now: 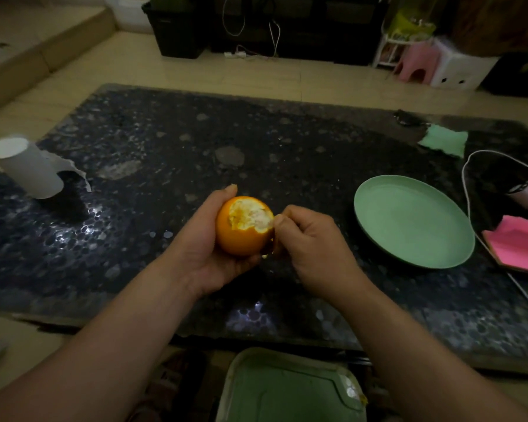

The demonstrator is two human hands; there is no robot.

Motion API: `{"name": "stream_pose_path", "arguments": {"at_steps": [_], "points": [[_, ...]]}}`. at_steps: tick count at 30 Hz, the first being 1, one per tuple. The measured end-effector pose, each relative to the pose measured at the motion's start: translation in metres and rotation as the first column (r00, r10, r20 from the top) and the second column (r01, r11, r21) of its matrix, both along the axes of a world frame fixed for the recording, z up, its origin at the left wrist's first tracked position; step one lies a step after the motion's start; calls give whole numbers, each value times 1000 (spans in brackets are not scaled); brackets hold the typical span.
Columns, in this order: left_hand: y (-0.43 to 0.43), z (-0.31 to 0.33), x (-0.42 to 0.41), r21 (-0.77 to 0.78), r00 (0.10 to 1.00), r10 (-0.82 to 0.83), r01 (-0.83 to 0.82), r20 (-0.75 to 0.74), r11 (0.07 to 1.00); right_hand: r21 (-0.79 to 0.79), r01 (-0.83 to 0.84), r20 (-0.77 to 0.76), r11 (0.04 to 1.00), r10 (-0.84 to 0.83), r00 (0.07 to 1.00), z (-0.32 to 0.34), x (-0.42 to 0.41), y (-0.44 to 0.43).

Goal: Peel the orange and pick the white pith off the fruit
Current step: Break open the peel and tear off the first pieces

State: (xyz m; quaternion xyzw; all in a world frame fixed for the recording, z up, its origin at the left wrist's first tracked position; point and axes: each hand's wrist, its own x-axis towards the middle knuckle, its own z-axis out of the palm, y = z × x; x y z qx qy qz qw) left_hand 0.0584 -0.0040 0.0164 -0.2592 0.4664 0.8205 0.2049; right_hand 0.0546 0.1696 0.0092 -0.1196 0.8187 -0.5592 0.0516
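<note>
Peeling stage: early, by judgement. The round orange fruit with glossy rind [241, 236] shows one bared patch of pale pith [250, 216] at its top; the rind is whole wherever else it shows.
Location of fruit: held in the air over the dark speckled stone tabletop [256, 141], toward its near edge, well apart from the pale green round plate [409, 220] on the right.
Left hand [205, 257]: cupped under and behind the fruit, fingers curled round its far side, one fingertip showing above the top. It holds the fruit.
Right hand [311, 239]: fingers curled in, thumb and forefinger pinching the torn lip of rind at the right edge of the bared patch.
Fruit relative to hands: between the two, seated in the left palm and touched on its right flank by the right fingertips.
Handling, judged: light and firm overall. The rind is leathery and tears rather than bends cleanly. Oil and juice may make it slippery. The flesh under the pith is soft and will burst if squeezed.
Where to take hold: cradle on intact rind; pull at the torn lip, low and close to the surface.
Also present: white paper roll with ragged end [25, 169], far left; pale green tray [287, 391] below the near table edge; pink flat item [518, 242], far right.
</note>
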Motion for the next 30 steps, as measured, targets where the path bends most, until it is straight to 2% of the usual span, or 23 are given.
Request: {"name": "stream_pose_path", "arguments": {"at_steps": [2,4,5,6,7,8,9,10,11,12,19,20,22,24,27,30], "points": [[0,-1,1,69,1000,11,-13,29,998,-191,56,160,980,-25,987,2,0,-3],[-3,-2,2,155,998,16,-25,60,988,-422,199,390,884,-20,920,6,-2,-5],[-4,-2,1,188,997,32,-44,67,981,-436,264,471,860,-32,881,7,-4,-3],[-5,-3,1,206,996,52,-65,66,976,-355,270,493,895,-66,867,4,-7,1],[-6,-4,-1,206,995,77,-89,64,975,-156,205,442,966,-117,889,-3,-10,6],[-6,-4,-2,195,992,106,-116,63,974,107,108,323,988,-137,937,-13,-14,11],[-6,-6,-3,178,988,138,-147,62,973,366,45,172,930,-115,978,-22,-16,14],[-6,-8,-4,161,982,174,-183,67,970,538,25,55,843,-64,996,-32,-17,15],[-6,-10,-4,142,975,208,-217,72,966,607,25,1,794,-33,999,-37,-16,14],[-6,-13,-5,126,970,234,-242,73,962,612,32,-19,790,-26,999,-41,-16,13],[-3,-11,-5,86,961,273,-275,36,957,557,84,4,826,-104,995,-36,-14,10],[-2,-11,-5,92,966,258,-259,23,962,499,88,29,862,-118,993,-33,-13,9],[0,-9,-5,99,976,218,-216,-9,971,283,59,153,957,-106,983,-24,-9,5],[5,-6,-3,87,986,164,-160,-44,983,100,12,282,995,-40,959,-16,-4,-2],[10,-2,-2,23,989,98,-96,-108,995,40,-22,300,999,9,954,-12,0,-3],[9,1,-1,-125,980,51,-76,-192,989,-20,-29,311,999,34,950,-9,-1,1]]}}
